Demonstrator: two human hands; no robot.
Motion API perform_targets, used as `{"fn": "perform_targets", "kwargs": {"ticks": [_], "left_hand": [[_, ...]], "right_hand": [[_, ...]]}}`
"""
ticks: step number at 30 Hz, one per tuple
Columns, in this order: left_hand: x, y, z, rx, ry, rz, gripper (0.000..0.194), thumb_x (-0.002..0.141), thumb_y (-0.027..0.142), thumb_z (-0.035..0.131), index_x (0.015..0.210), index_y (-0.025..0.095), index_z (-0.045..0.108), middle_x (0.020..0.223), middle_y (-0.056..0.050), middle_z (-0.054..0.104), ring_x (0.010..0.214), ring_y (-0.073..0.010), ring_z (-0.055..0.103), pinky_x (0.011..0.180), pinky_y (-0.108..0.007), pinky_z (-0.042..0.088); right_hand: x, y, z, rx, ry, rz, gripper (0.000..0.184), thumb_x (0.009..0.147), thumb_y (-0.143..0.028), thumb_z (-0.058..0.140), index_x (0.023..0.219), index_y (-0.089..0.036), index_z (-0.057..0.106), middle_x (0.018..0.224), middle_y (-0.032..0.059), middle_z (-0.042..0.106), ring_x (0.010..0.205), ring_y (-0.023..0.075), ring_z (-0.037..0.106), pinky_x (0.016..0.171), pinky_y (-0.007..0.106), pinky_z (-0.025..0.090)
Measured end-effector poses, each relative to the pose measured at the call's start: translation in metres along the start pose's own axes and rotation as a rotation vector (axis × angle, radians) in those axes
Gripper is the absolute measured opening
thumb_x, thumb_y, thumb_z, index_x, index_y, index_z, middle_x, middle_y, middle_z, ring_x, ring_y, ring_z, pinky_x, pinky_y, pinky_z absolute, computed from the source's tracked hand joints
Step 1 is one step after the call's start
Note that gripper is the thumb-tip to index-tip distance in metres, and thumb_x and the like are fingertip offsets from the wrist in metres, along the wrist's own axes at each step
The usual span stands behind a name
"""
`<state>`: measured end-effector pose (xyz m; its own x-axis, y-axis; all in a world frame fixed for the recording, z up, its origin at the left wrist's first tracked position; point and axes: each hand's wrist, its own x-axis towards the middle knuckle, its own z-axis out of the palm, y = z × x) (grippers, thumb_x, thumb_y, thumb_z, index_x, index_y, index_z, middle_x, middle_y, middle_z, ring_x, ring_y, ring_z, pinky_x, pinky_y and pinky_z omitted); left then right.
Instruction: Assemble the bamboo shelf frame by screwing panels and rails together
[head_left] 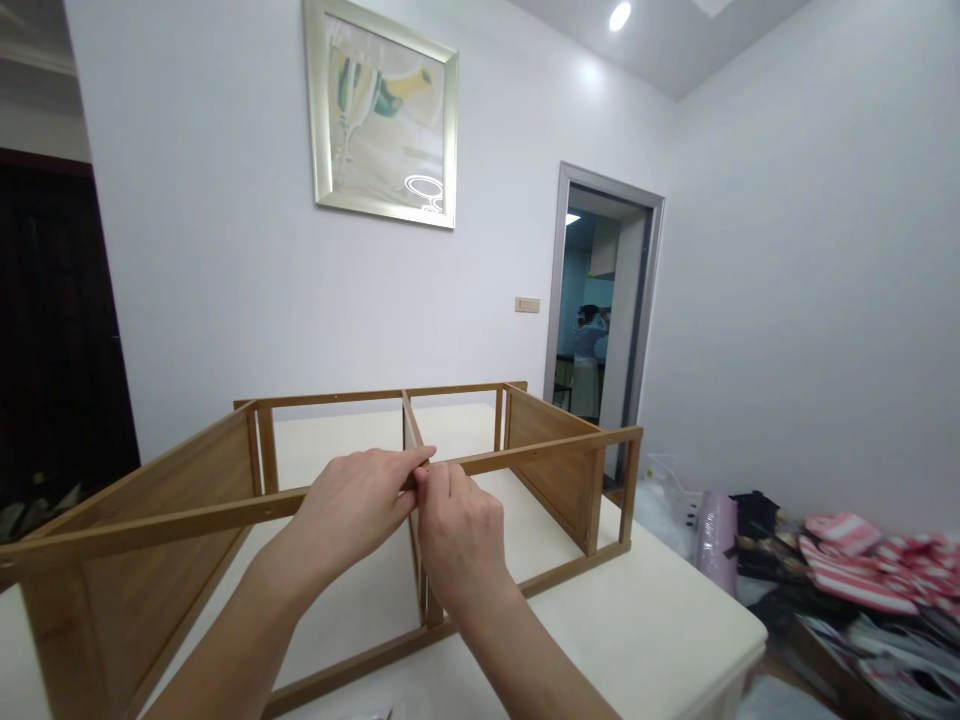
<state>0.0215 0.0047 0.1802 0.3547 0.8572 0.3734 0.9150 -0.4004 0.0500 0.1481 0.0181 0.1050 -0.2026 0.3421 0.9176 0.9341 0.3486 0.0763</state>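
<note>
A bamboo-coloured wooden shelf frame lies on its side on a white table, with two solid end panels and a thin middle divider. My left hand grips the near top rail where the divider meets it, fingers closed over the rail. My right hand is just to the right of it, fingers pinched together at the same joint. What the right fingers hold is too small to make out.
A framed picture hangs on the white wall behind. Through an open doorway a person stands in another room. To the right of the table, a purple roll and a heap of striped pink-and-white fabric lie on the floor.
</note>
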Motion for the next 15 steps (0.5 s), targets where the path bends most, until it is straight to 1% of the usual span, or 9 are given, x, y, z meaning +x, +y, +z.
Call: {"fn": "perform_targets", "kwargs": {"ticks": [3, 7, 10, 12, 15], "left_hand": [[-0.0001, -0.0007, 0.0003, 0.003, 0.005, 0.005, 0.047, 0.086, 0.021, 0.044, 0.128, 0.032, 0.062, 0.102, -0.005, 0.077, 0.093, -0.0280, 0.070, 0.072, -0.036, 0.047], [0.0011, -0.0025, 0.0020, 0.030, 0.008, 0.010, 0.046, 0.088, 0.023, 0.042, 0.129, 0.031, 0.061, 0.103, -0.006, 0.076, 0.095, -0.0278, 0.069, 0.073, -0.036, 0.048], [0.0017, -0.0028, 0.0027, 0.037, 0.013, 0.010, 0.044, 0.087, 0.022, 0.045, 0.126, 0.031, 0.063, 0.107, -0.005, 0.076, 0.100, -0.0272, 0.069, 0.077, -0.036, 0.049], [0.0013, -0.0024, 0.0026, 0.028, 0.020, 0.016, 0.043, 0.086, 0.021, 0.046, 0.125, 0.031, 0.063, 0.108, -0.004, 0.076, 0.101, -0.0268, 0.069, 0.078, -0.036, 0.049], [0.0006, -0.0020, 0.0026, 0.018, 0.037, 0.028, 0.044, 0.087, 0.020, 0.046, 0.126, 0.032, 0.062, 0.107, -0.004, 0.076, 0.100, -0.0260, 0.069, 0.078, -0.035, 0.050]], "right_hand": [[-0.0028, 0.0013, 0.0021, 0.006, 0.030, 0.011, 0.020, 0.102, -0.022, 0.040, 0.083, -0.021, 0.047, 0.067, -0.0005, 0.056, 0.056, 0.0153, 0.051, 0.050, 0.031, 0.027], [-0.0064, 0.0012, 0.0038, 0.047, 0.071, 0.053, 0.022, 0.102, -0.027, 0.040, 0.082, -0.022, 0.047, 0.067, -0.0009, 0.054, 0.055, 0.0151, 0.049, 0.050, 0.031, 0.027], [-0.0059, -0.0008, 0.0013, 0.091, 0.089, 0.049, 0.016, 0.101, -0.022, 0.040, 0.087, -0.021, 0.048, 0.071, -0.0003, 0.054, 0.056, 0.0155, 0.048, 0.051, 0.030, 0.028], [-0.0041, -0.0020, -0.0017, 0.081, 0.088, 0.021, 0.012, 0.099, -0.018, 0.041, 0.090, -0.020, 0.048, 0.073, 0.0006, 0.054, 0.058, 0.0160, 0.047, 0.050, 0.030, 0.027], [-0.0016, -0.0024, -0.0054, 0.051, 0.083, -0.011, 0.011, 0.097, -0.015, 0.041, 0.091, -0.019, 0.049, 0.074, 0.0017, 0.054, 0.060, 0.0166, 0.047, 0.050, 0.030, 0.025]]}}
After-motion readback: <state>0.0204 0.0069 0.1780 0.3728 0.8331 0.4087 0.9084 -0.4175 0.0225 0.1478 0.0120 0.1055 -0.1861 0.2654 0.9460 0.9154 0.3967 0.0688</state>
